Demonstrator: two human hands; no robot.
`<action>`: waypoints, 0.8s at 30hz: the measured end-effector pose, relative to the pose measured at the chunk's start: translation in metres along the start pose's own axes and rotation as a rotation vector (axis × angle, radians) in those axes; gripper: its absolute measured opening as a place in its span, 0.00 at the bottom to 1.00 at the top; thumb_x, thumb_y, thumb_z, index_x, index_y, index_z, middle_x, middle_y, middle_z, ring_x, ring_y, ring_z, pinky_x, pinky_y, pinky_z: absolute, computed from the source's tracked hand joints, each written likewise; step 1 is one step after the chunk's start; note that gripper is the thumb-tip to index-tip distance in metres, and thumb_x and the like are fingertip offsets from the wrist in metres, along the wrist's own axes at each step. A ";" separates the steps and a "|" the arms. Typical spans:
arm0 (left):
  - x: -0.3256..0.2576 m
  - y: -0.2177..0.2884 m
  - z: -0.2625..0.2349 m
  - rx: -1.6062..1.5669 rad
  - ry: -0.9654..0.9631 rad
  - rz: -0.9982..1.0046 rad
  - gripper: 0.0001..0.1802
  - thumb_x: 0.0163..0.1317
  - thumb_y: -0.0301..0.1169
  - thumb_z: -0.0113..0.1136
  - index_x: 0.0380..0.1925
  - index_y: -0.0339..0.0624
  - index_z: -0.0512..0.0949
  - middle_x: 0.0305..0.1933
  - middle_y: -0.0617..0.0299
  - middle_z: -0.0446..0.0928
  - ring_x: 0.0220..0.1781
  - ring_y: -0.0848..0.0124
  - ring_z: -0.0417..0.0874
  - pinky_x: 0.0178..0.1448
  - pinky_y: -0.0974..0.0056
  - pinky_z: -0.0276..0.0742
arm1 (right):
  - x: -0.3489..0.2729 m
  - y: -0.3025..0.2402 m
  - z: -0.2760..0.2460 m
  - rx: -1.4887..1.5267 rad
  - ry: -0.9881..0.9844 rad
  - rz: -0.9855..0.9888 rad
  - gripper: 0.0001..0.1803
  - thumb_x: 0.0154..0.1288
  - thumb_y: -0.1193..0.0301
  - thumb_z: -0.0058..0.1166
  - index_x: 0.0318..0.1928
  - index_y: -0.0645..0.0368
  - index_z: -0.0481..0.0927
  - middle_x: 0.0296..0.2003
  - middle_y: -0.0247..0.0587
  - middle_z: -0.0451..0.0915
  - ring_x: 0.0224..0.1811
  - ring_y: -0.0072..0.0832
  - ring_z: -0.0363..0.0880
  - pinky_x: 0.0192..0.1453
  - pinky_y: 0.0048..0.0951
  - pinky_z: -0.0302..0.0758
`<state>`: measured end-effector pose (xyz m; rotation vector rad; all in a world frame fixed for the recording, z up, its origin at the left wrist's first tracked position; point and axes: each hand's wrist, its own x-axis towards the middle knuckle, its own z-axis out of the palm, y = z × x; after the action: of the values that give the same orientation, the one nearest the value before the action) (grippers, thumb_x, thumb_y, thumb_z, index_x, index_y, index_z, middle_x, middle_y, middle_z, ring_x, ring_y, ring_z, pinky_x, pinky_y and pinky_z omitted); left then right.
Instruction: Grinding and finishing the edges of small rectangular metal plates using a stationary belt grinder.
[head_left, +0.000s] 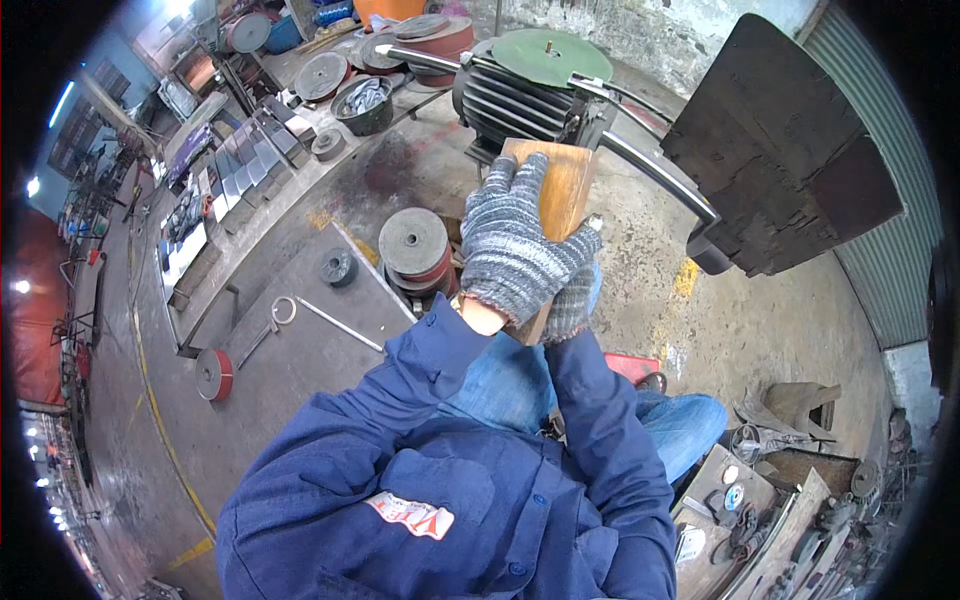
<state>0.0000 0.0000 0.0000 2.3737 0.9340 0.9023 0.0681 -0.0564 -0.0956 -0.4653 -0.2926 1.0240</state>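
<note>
A brown wooden block [566, 192], long and rectangular, is held upright at a slant in front of me. My left hand [522, 240], in a grey-and-white striped knit glove, is wrapped over its near face with fingers toward the top end and thumb at the right. Lower down, my right hand [570, 305] wears a similar glove and holds the lower part; most of its fingers are hidden behind the block and my left hand. Just beyond the block's top stands a dark finned motor [515, 105] with a green disc [552, 57] on it.
A metal bar [655, 175] and large dark panel [785, 150] stand at the right. Stacked grinding wheels [413, 245] sit left of my hands. Farther left is a low bench [250, 225] with metal plates. Tools and discs crowd a board [715, 520] at lower right.
</note>
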 end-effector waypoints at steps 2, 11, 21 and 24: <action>0.008 0.001 -0.001 0.121 -0.095 0.035 0.51 0.49 0.57 0.72 0.68 0.38 0.69 0.70 0.37 0.67 0.65 0.40 0.75 0.70 0.47 0.71 | 0.012 0.009 -0.009 0.224 -0.064 0.006 0.43 0.77 0.38 0.38 0.77 0.58 0.57 0.70 0.53 0.69 0.71 0.44 0.69 0.77 0.46 0.66; -0.003 -0.010 -0.013 -0.130 -0.048 -0.011 0.53 0.42 0.57 0.74 0.66 0.39 0.69 0.68 0.36 0.67 0.69 0.41 0.71 0.71 0.43 0.67 | -0.009 -0.021 -0.034 -0.181 0.221 0.103 0.41 0.77 0.41 0.42 0.76 0.59 0.60 0.69 0.53 0.69 0.69 0.43 0.71 0.76 0.48 0.66; -0.110 -0.219 -0.056 0.300 -0.003 -0.391 0.46 0.42 0.57 0.74 0.58 0.41 0.77 0.57 0.41 0.77 0.60 0.46 0.79 0.64 0.47 0.75 | -0.112 -0.126 -0.031 -0.106 0.098 -0.047 0.50 0.63 0.41 0.61 0.73 0.60 0.61 0.67 0.67 0.67 0.65 0.56 0.71 0.72 0.60 0.66; -0.142 -0.294 -0.060 0.499 -0.247 -0.741 0.47 0.46 0.55 0.69 0.65 0.42 0.74 0.66 0.42 0.74 0.67 0.47 0.76 0.69 0.48 0.73 | -0.165 -0.172 -0.050 -0.136 0.010 -0.172 0.48 0.65 0.36 0.53 0.71 0.61 0.64 0.64 0.64 0.70 0.64 0.54 0.72 0.68 0.54 0.69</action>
<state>-0.2502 0.1074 -0.1901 2.1238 1.9033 0.0890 0.1376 -0.2865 -0.0559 -0.5578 -0.3883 0.8367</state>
